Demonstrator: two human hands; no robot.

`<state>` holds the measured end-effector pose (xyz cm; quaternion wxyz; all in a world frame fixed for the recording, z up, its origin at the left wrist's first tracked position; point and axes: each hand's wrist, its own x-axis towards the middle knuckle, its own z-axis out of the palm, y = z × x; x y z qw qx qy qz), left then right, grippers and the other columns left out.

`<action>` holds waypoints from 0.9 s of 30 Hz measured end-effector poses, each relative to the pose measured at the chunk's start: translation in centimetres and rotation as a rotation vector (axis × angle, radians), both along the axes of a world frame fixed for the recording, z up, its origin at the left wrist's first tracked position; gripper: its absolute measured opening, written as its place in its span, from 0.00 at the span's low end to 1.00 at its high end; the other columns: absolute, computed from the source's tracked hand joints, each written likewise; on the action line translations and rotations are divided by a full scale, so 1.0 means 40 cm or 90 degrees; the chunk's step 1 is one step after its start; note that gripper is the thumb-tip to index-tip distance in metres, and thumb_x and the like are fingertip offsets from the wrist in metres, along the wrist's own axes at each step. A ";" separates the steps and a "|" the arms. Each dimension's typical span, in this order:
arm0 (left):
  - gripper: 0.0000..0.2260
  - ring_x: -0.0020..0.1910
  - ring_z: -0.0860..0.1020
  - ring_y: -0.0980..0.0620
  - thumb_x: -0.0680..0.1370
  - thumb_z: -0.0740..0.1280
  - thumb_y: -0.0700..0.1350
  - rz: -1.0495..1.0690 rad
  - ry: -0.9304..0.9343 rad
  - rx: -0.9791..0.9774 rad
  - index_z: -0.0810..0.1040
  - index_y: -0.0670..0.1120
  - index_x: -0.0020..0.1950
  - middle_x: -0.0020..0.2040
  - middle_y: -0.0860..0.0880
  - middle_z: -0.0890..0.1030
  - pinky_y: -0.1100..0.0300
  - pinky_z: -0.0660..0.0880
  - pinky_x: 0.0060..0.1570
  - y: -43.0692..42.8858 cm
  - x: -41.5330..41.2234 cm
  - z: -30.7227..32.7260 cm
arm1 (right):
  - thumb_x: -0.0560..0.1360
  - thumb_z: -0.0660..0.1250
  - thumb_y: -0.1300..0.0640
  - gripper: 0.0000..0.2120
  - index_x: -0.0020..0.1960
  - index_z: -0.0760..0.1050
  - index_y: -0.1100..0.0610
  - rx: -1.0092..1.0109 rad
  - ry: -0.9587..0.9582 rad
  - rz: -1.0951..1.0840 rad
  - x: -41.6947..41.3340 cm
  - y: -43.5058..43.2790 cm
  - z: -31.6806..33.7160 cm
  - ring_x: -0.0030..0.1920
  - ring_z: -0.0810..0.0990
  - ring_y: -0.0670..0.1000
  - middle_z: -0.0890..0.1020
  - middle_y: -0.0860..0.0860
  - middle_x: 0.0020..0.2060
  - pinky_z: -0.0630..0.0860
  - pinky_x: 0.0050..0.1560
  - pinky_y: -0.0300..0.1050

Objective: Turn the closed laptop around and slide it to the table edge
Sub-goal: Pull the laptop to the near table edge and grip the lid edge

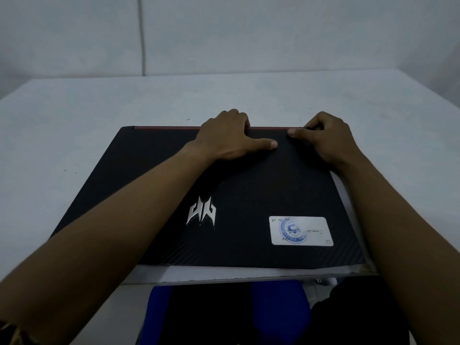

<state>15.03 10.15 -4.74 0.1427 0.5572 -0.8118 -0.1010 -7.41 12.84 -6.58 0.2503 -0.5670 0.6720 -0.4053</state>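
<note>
— On the near part of the white table (74, 125), what lies there?
— A closed black laptop (154, 175), flat on its base, its near edge reaching the table's front edge and seeming to jut slightly past it. A red strip (166, 127) runs along its far edge.

— And the hands, in this head view?
— Both reach across the lid to that far edge. The left hand (224, 135) lies near the middle of the far edge, fingers curled over it, thumb flat on the lid and pointing right. The right hand (326, 138) is at the far right corner, fingers hooked over the edge, thumb pressed on the lid and pointing left. The two thumb tips are near each other but apart. Each hand is clamped on the laptop's rim.

— Any marks on the lid?
— A silver logo (201, 211) near the middle and a white sticker (300, 230) at the near right; both read upside down from here.

— Below the table edge?
— Blue and dark cloth (273, 310), blurred; I cannot tell what it is.
</note>
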 end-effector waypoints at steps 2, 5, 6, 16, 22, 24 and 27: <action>0.33 0.51 0.73 0.51 0.65 0.62 0.77 -0.006 -0.004 -0.002 0.74 0.50 0.52 0.52 0.53 0.74 0.55 0.66 0.47 0.002 0.000 -0.004 | 0.68 0.77 0.40 0.26 0.49 0.78 0.62 -0.009 0.007 -0.004 0.000 0.005 -0.003 0.47 0.83 0.56 0.83 0.53 0.44 0.79 0.47 0.54; 0.33 0.51 0.73 0.51 0.65 0.62 0.77 -0.009 -0.004 -0.005 0.74 0.50 0.52 0.52 0.53 0.74 0.55 0.66 0.47 0.001 0.001 -0.003 | 0.67 0.77 0.39 0.25 0.48 0.78 0.61 -0.012 0.018 -0.006 0.001 0.006 -0.002 0.46 0.83 0.55 0.83 0.52 0.43 0.79 0.48 0.55; 0.33 0.51 0.73 0.51 0.65 0.62 0.77 -0.008 -0.003 -0.006 0.74 0.50 0.52 0.52 0.53 0.74 0.55 0.66 0.47 0.001 0.001 -0.003 | 0.67 0.77 0.39 0.25 0.48 0.78 0.61 -0.013 0.017 -0.006 0.001 0.005 -0.001 0.46 0.83 0.55 0.83 0.51 0.43 0.79 0.48 0.56; 0.36 0.56 0.74 0.51 0.65 0.62 0.76 -0.013 0.005 0.025 0.76 0.51 0.60 0.57 0.53 0.75 0.53 0.71 0.53 0.000 0.020 0.002 | 0.68 0.77 0.42 0.21 0.47 0.80 0.60 -0.041 -0.001 -0.004 -0.002 0.004 -0.008 0.40 0.80 0.49 0.82 0.48 0.39 0.76 0.40 0.46; 0.37 0.54 0.75 0.49 0.63 0.58 0.80 0.080 -0.044 0.022 0.77 0.52 0.55 0.54 0.52 0.77 0.46 0.70 0.58 -0.006 0.144 0.010 | 0.70 0.76 0.42 0.18 0.46 0.81 0.58 -0.053 0.030 0.004 -0.006 0.008 -0.006 0.38 0.79 0.46 0.82 0.48 0.38 0.72 0.38 0.41; 0.37 0.51 0.75 0.48 0.61 0.57 0.82 0.132 -0.067 0.017 0.77 0.52 0.48 0.49 0.52 0.77 0.44 0.69 0.58 -0.007 0.193 0.017 | 0.71 0.74 0.41 0.18 0.45 0.82 0.56 -0.050 0.049 0.010 -0.006 0.010 -0.005 0.39 0.80 0.47 0.82 0.47 0.38 0.73 0.40 0.42; 0.36 0.51 0.74 0.47 0.60 0.56 0.82 0.197 -0.069 0.011 0.77 0.52 0.45 0.48 0.51 0.78 0.42 0.67 0.60 -0.003 0.257 0.020 | 0.72 0.73 0.39 0.18 0.45 0.83 0.55 -0.043 0.073 0.014 -0.008 0.011 -0.003 0.44 0.81 0.48 0.84 0.48 0.41 0.77 0.46 0.47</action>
